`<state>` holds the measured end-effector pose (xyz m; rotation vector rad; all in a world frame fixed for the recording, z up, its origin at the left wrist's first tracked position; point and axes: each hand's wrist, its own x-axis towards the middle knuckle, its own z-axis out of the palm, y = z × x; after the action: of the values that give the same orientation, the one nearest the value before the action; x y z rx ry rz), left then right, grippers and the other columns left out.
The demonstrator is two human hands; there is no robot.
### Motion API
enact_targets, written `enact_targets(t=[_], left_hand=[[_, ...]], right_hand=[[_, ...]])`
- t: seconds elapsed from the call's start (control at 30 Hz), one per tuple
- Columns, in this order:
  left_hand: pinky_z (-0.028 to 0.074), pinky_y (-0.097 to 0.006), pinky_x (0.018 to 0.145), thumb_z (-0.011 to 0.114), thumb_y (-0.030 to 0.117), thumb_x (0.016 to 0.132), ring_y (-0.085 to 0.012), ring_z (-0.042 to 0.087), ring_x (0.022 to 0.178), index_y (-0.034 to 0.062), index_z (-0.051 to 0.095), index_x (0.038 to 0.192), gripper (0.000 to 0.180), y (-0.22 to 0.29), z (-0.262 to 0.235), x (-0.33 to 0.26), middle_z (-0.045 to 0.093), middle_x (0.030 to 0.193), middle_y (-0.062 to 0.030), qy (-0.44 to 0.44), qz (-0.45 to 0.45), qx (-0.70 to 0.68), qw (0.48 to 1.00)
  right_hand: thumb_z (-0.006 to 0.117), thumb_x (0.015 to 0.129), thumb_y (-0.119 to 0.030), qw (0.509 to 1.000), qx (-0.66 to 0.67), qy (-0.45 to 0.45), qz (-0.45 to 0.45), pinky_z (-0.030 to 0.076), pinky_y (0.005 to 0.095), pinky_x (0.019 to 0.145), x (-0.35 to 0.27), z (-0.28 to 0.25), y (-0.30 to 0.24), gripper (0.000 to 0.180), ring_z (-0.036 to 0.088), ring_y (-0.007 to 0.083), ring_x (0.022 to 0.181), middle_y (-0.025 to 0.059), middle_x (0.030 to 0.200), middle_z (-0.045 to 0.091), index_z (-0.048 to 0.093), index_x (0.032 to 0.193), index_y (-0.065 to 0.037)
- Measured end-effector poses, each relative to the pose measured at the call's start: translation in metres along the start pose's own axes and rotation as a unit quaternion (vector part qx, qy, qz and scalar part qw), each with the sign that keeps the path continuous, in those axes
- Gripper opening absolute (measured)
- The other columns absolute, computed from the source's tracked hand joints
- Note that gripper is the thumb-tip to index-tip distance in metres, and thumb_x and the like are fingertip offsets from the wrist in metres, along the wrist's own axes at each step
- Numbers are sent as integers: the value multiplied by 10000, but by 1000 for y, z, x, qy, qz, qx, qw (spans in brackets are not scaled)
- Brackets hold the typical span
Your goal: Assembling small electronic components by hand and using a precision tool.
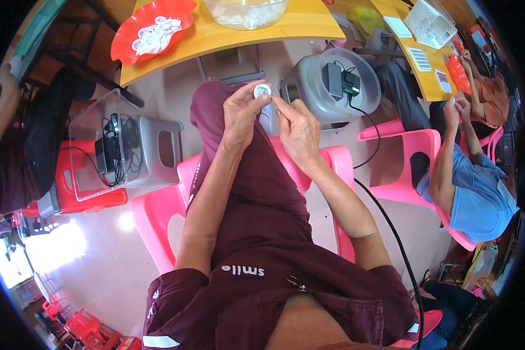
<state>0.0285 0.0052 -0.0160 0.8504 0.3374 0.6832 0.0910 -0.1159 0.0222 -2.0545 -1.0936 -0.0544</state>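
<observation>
1. Yellow table (312, 22) runs off the top of view, so its back edge is cut off.
2. Red dish (122, 51), near the table's front left corner: heaped white pieces (156, 36), overlapping, count unclear.
3. Clear bowl (217, 16) right of it, top cropped; contents whitish, blurry through the plastic.
4. White round piece (263, 90) is held up off the table, short of its front edge, above the knee. Inner detail too small to read.
5. Left hand (239, 116): thumb and fingers closed in a pinch on that piece, covering its lower part.
6. Right hand (300, 128): index extended, tip at the piece's right edge; can't tell whether it grips anything.
7. Clear bin (372, 87) on the right holds black boxes (333, 80); black cable (394, 221) exits, lower end lost behind clothing.
8. Co-worker (475, 192), far right, blue top; item in those hands unreadable.
</observation>
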Motion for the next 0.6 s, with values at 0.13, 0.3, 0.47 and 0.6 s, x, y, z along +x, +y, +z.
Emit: enact_targets(t=[0.13,0.3,0.47,0.6], left_hand=[[511,-285,855,602,-43,825,-160,609,953,-12,567,1139,317,1,-2,0,620,1091,-129,-12,-10,0,1000],[511,-288,854,606,-34,827,-162,610,953,-9,570,1135,311,-1,-2,1,622,1087,-134,-20,-8,-3,1000],[513,-288,846,608,-27,829,-162,615,936,-13,575,1130,303,-3,-2,1,631,1065,-133,-22,-6,-4,1000],[511,-285,840,609,-18,833,-156,614,927,-17,579,1125,293,-4,-2,0,634,1057,-131,-18,-1,-5,1000]], right_hand=[[569,831,-90,1000,-12,-6,-16,458,421,539,0,0,-3,299,575,296,618,102,738,510,634,1114,-159],[576,827,-93,999,-29,-3,-26,470,411,526,0,-1,-4,299,583,282,609,93,742,510,628,1115,-157],[578,822,-84,998,-51,0,-36,485,406,524,-1,0,-4,297,594,283,609,96,745,511,623,1109,-144],[580,807,-65,997,-63,8,-47,485,402,509,-2,3,-5,307,597,289,600,105,744,511,622,1104,-131]])
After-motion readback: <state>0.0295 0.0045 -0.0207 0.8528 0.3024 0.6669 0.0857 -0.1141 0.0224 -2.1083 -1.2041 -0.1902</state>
